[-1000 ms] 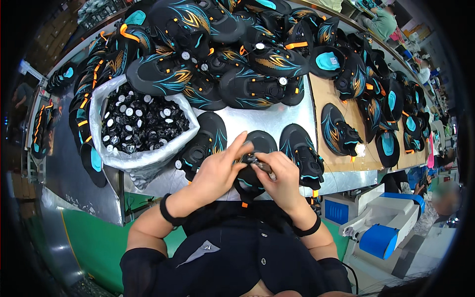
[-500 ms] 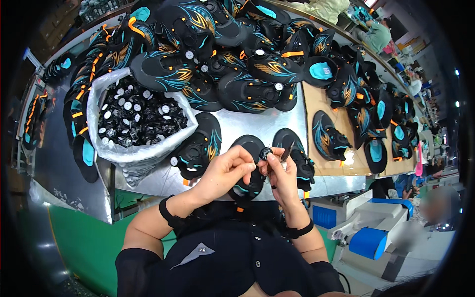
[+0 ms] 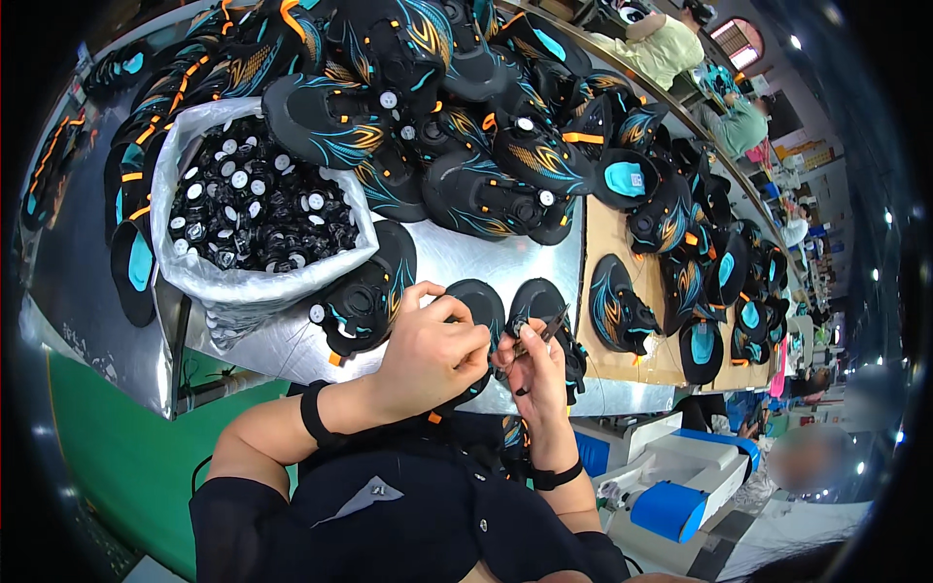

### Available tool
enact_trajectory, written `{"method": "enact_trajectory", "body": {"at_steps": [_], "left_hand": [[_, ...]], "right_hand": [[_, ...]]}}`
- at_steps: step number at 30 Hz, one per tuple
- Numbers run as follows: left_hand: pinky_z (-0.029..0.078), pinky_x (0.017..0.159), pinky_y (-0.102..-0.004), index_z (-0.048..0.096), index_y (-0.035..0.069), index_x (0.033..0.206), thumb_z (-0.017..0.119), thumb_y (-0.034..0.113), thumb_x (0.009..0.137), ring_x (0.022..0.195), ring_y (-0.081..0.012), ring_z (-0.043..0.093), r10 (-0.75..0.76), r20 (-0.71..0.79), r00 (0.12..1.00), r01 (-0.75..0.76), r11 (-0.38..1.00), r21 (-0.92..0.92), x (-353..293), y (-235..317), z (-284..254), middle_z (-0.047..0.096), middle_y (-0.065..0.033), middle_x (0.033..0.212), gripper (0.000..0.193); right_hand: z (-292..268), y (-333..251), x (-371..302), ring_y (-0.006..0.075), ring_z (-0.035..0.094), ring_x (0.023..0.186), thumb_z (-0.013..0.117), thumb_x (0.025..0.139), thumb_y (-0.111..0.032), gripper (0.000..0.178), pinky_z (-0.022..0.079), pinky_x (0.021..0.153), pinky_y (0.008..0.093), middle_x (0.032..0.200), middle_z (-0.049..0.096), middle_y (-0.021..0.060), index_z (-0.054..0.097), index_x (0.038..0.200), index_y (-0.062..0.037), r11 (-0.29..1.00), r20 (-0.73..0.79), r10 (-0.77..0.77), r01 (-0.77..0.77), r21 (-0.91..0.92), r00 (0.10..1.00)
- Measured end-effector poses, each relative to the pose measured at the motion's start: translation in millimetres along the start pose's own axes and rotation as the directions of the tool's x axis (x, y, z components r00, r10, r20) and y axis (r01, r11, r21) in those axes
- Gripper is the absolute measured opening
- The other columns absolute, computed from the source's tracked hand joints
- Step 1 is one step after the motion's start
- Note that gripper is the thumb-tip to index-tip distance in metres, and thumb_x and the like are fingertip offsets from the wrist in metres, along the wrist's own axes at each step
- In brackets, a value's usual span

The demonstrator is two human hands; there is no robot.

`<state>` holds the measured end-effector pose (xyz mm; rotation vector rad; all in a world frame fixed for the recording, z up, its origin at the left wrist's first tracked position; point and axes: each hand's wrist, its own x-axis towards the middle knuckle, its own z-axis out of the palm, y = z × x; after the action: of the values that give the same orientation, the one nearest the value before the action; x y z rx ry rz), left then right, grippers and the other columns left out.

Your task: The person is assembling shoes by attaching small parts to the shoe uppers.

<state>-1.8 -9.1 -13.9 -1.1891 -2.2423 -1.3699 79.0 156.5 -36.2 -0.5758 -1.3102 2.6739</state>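
Over the near edge of the metal table, my left hand [image 3: 437, 348] is closed with fingers curled and its back toward me; whatever its fingertips pinch is hidden. Just to its right, my right hand [image 3: 537, 377] grips a small round black dial [image 3: 518, 328] between thumb and fingers. A dark, pointed tool [image 3: 555, 323], perhaps thread snips, also sticks out of this hand. Beneath and behind my hands lie two black shoe uppers, the left one [image 3: 478, 303] partly covered by my left hand, the right one [image 3: 537, 294] by my right.
An open plastic bag [image 3: 262, 284] full of black dials with white centres stands at left. Black, blue and orange shoe uppers [image 3: 476, 194] pile up behind. More surround a cardboard sheet [image 3: 604, 223] at right. A white and blue machine [image 3: 671, 505] stands near right; people [image 3: 661, 49] work beyond.
The view has shifted, so the table's things appear farther left. My right hand has come nearer to me with the dial. My left hand has turned, its back now hiding its fingertips.
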Motion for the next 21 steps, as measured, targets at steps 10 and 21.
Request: {"method": "enact_trajectory", "body": {"at_steps": [10,21], "left_hand": [[0.042,0.078,-0.0370,0.060,0.008,0.075,0.067,0.008,0.074,0.071,-0.0175,0.059,-0.116,0.154,0.981,0.139,0.979,-0.149,-7,-19,7,0.061,-0.0019,0.066,0.007],[0.044,0.068,-0.0237,0.057,0.003,0.102,0.062,0.019,0.091,0.071,-0.0072,0.056,-0.240,0.685,0.688,0.699,0.474,-0.536,-2,-25,-5,0.066,-0.0035,0.078,0.020]], "right_hand": [[6,-2,-1,0.0147,0.055,0.064,0.058,0.091,-0.009,0.010,0.047,0.064,0.0306,0.075,0.060,0.0082,0.056,0.098,-0.0013,0.979,-0.011,0.029,-0.031,-0.201,1.000],[16,-23,2,0.0068,0.050,0.070,0.060,0.089,-0.005,0.009,0.040,0.066,0.0216,0.081,0.059,0.0004,0.064,0.095,0.0001,0.846,0.147,-0.029,0.102,-0.523,0.989]]}}
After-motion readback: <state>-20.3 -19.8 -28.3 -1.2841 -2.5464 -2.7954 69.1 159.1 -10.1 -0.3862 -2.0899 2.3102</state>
